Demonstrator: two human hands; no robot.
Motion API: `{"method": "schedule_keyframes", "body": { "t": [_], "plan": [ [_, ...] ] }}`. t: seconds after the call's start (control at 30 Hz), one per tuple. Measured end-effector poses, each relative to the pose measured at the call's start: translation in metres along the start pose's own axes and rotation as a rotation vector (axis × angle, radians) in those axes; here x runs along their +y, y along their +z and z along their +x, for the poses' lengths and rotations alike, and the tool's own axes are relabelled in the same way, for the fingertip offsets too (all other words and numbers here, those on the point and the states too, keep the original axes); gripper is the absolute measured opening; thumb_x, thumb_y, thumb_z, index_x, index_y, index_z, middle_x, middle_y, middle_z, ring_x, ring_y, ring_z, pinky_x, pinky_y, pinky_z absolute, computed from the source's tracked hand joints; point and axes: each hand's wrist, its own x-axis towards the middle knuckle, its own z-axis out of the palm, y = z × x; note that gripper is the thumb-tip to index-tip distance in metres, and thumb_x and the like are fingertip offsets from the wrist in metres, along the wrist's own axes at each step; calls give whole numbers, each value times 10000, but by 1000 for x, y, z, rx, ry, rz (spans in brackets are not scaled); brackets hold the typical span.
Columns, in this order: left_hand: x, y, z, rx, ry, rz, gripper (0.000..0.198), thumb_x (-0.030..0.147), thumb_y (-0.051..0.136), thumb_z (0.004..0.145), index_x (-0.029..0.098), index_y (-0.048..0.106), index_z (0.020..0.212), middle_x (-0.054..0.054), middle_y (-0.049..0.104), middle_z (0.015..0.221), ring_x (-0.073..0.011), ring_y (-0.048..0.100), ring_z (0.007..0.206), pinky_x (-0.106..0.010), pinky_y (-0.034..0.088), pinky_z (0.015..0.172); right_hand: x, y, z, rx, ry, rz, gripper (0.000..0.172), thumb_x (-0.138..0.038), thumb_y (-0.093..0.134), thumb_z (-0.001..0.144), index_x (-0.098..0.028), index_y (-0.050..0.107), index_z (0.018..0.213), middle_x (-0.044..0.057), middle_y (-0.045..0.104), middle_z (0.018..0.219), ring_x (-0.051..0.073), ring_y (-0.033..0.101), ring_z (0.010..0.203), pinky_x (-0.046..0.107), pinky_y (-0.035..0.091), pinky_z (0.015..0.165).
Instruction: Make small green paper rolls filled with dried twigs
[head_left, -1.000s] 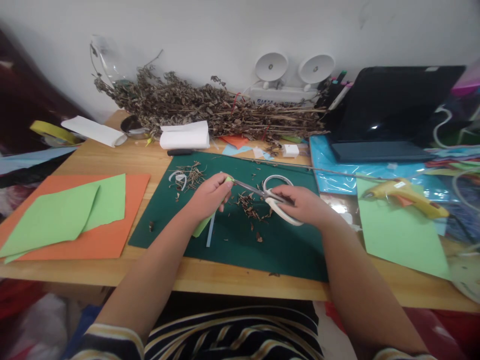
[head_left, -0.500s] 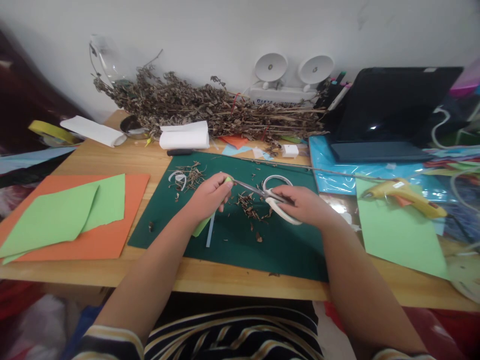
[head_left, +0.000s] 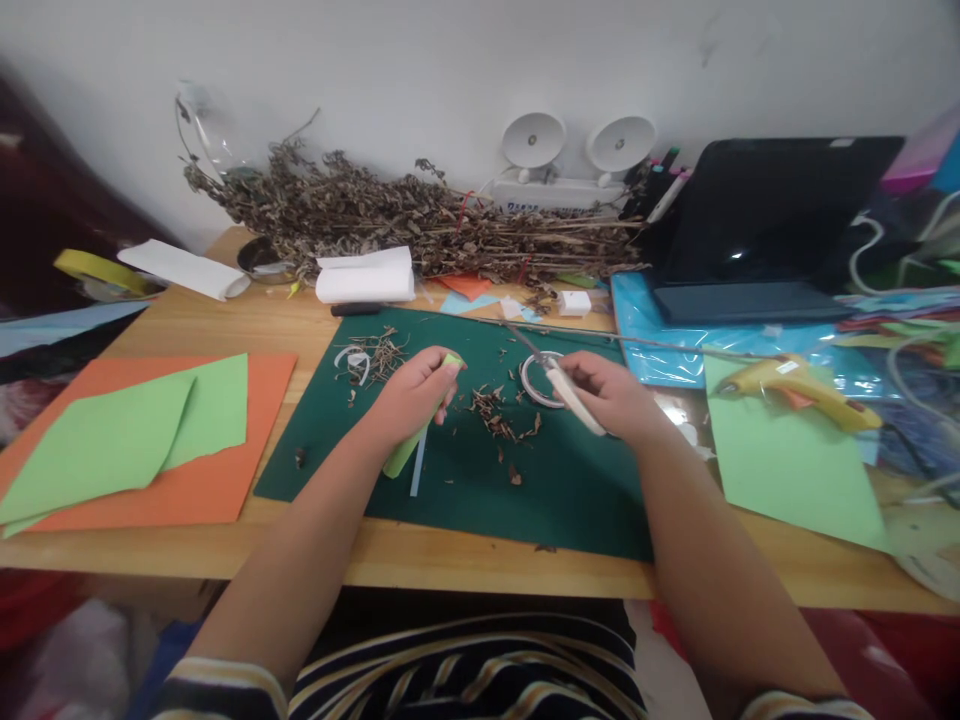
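My left hand point(head_left: 411, 395) is closed round a rolled strip of light green paper point(head_left: 401, 455), whose ends stick out above and below the fist, over the dark green cutting mat point(head_left: 570, 490). My right hand point(head_left: 611, 395) grips white-handled scissors point(head_left: 556, 380); the blades point up and away to the left, clear of the paper. Bits of dried plant point(head_left: 499, 415) lie on the mat between my hands. A thin pale strip point(head_left: 416, 470) lies beside the green roll.
Green sheets on orange paper point(head_left: 225, 470) lie left. A pile of dried branches point(head_left: 420, 215) runs along the wall, with white paper rolls point(head_left: 365, 280) before it. A yellow glue gun point(head_left: 795, 385), green sheet point(head_left: 787, 460) and black laptop point(head_left: 765, 230) sit right.
The scissors have come off the green paper: my right hand has swung them away to the right, blades now pointing up and left. My left hand has kept its hold.
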Motion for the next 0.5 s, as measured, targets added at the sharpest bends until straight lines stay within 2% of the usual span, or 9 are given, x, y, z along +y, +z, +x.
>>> {"method": "schedule_keyframes", "body": {
  "t": [0.1,0.2,0.37,0.5],
  "plan": [
    [0,0,1,-9,-9,-54,153,301,377,795,175,463,801,73,427,503,-42,413,353,-170,384,401,7,-2,2,124,88,232,240,-367,539,654,-201,462,810,-22,497,644,117,486,580,245,395,535],
    [1,0,3,-2,-20,-137,134,261,371,789,170,464,820,73,421,494,-45,402,341,-194,414,425,11,-5,5,171,101,302,265,-384,556,627,-214,436,791,-37,467,663,109,469,599,249,398,560],
    [2,-2,5,25,-87,-320,125,199,374,759,166,450,852,60,437,529,-53,407,364,-213,433,420,14,-5,8,236,159,238,307,-400,576,610,-197,462,810,-31,484,657,106,461,574,246,383,535],
    [0,-5,6,31,-91,-424,150,233,387,758,160,436,879,52,454,537,-61,416,375,-217,429,415,11,-2,7,246,139,120,283,-373,581,628,-181,492,816,-11,531,674,119,487,594,260,394,555]
  ]
}}
